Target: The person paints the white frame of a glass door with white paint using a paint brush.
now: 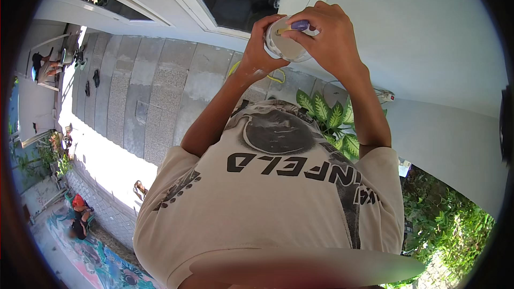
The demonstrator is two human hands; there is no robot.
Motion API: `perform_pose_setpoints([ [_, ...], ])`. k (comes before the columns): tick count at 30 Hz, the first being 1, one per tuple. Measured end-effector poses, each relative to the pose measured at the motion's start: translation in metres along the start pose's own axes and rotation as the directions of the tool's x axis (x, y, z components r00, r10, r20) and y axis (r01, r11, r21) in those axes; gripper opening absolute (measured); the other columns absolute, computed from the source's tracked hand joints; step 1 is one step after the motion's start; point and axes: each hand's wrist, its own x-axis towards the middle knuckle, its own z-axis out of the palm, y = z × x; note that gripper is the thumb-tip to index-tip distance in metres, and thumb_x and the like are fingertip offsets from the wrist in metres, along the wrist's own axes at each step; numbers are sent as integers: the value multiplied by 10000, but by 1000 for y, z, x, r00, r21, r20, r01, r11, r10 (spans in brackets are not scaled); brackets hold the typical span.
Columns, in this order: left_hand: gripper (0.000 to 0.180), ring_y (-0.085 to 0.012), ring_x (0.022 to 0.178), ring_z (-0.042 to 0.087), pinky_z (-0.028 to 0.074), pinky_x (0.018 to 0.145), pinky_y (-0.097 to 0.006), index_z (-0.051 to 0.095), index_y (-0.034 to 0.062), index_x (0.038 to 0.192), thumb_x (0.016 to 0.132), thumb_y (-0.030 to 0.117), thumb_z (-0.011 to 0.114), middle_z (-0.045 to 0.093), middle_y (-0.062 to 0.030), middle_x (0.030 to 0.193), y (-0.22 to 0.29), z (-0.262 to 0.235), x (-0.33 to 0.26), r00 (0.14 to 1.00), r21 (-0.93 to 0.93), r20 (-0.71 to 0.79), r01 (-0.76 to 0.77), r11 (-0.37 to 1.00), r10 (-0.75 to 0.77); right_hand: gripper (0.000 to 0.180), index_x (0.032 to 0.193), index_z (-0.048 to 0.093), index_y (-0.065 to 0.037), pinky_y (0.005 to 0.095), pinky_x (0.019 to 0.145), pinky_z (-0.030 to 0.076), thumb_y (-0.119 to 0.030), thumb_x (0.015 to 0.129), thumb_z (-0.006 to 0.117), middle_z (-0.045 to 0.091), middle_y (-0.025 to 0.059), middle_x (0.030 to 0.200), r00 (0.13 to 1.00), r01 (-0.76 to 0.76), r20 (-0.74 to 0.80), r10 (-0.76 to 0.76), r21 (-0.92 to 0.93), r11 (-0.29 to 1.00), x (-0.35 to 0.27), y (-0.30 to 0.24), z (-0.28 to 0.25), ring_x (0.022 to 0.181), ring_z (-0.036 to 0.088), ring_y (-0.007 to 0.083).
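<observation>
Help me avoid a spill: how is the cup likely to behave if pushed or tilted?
The cup looks round, so it would probably roll if laid on its side. Its edge looks thin, so the wall may flex when squeezed. The pale contents could spill if it tips, since the top is open.

A smooth white wall [428, 48] stands right; grey rectangular concrete paving slabs [171, 85] stretch left, edged by bright sunlight [110, 155].

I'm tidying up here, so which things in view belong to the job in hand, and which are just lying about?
In use: cup, in the left hand; purple tool, in the right hand.
Apparently unused: dark footwear; brown sandals; leafy plant.
</observation>
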Motion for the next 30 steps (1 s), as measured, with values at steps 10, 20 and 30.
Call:
perform_pose_setpoints([
  [10,953,-269,1253,538,442,1067,-388,363,51,1420,635,85,903,514,-152,1363,5,6,1,997,89,-39,-56,994,60,192,912,770,-142,330,710,407,-246,766,839,639,5,721,991,128,-21,-129,-17,992,-2,10,7,656,531,175],
  [20,945,-267,1251,537,432,1076,-382,368,52,1417,636,93,897,515,-148,1359,6,6,-5,998,90,-55,-35,995,40,215,882,768,-121,328,730,392,-255,745,865,639,17,712,996,76,-44,-77,-15,997,-6,11,3,627,514,169],
  [30,970,-273,1296,512,425,1090,-400,335,71,1446,668,122,911,495,-151,1393,-2,-4,-13,1000,124,-12,11,992,-10,225,917,756,-42,245,626,449,-187,790,873,722,9,820,918,-332,-86,386,363,870,-21,11,-11,688,571,86],
])
